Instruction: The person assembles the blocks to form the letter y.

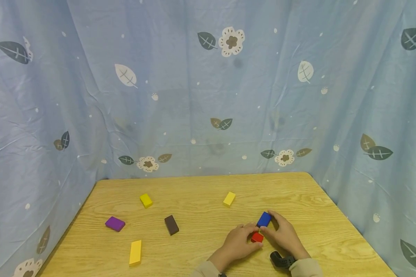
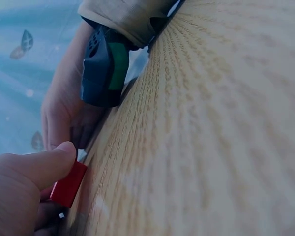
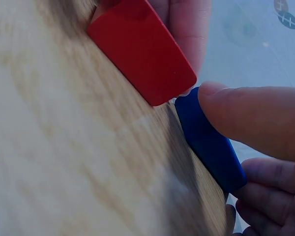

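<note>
My left hand [image 1: 238,244] pinches a red block [image 1: 257,237] between thumb and fingers, low over the wooden table. Just beyond it is a blue block [image 1: 264,219], held by my right hand [image 1: 287,236] with the thumb on its near end and a finger at its far end. In the right wrist view, a corner of the red block [image 3: 145,54] comes close to the end of the blue block [image 3: 211,140]; whether they touch I cannot tell. From the left wrist, the red block [image 2: 69,186] shows under my left thumb, while the blue one is hidden.
Farther left on the table [image 1: 201,254] lie a dark brown block [image 1: 171,225], a purple block [image 1: 115,224], a yellow block [image 1: 146,200] and an orange-yellow block [image 1: 135,252]. Another pale yellow block [image 1: 229,199] lies behind my hands. Blue patterned curtains [image 1: 180,96] surround the table's back and sides.
</note>
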### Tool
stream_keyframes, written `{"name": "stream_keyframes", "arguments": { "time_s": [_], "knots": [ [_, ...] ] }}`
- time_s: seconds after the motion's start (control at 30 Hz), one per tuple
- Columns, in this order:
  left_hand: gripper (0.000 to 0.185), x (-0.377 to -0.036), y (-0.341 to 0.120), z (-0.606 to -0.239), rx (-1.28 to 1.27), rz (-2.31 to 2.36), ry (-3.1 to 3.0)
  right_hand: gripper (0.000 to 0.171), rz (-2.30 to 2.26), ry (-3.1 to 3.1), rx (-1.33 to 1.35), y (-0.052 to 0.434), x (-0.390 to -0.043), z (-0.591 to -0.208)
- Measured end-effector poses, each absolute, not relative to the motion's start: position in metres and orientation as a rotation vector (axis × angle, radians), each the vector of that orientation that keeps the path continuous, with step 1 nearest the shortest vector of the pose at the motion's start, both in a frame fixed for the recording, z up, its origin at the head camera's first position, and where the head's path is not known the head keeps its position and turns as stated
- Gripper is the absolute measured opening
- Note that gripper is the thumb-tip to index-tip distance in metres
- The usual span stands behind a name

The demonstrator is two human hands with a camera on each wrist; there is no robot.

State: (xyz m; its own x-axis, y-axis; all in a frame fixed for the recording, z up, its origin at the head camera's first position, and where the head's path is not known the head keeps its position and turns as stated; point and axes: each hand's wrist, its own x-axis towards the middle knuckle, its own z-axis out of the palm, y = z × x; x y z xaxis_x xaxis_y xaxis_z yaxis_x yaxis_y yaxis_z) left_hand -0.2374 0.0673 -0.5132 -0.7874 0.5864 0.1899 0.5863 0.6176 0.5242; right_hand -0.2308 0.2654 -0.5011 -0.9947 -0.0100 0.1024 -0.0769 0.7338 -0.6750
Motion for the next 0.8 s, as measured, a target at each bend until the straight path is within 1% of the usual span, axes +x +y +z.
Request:
{"name": "stream_keyframes", "arguments": {
  "time_s": [0.3,0.6,0.8],
  "knots": [
    [0.055,-0.2377,0.0665,-0.5141,1.066,0.904,2.817,0.078,1.087,-2.847,0.074,0.2656,-0.2324,-0.5029],
    [0.052,-0.2384,0.0664,-0.5155,1.124,0.852,2.859,0.078,1.073,-2.850,0.075,0.2654,-0.2325,-0.5030],
    [0.052,-0.2384,0.0662,-0.5156,1.120,0.871,2.857,0.078,1.090,-2.841,0.082,0.2650,-0.2313,-0.5015]
  ]
}}
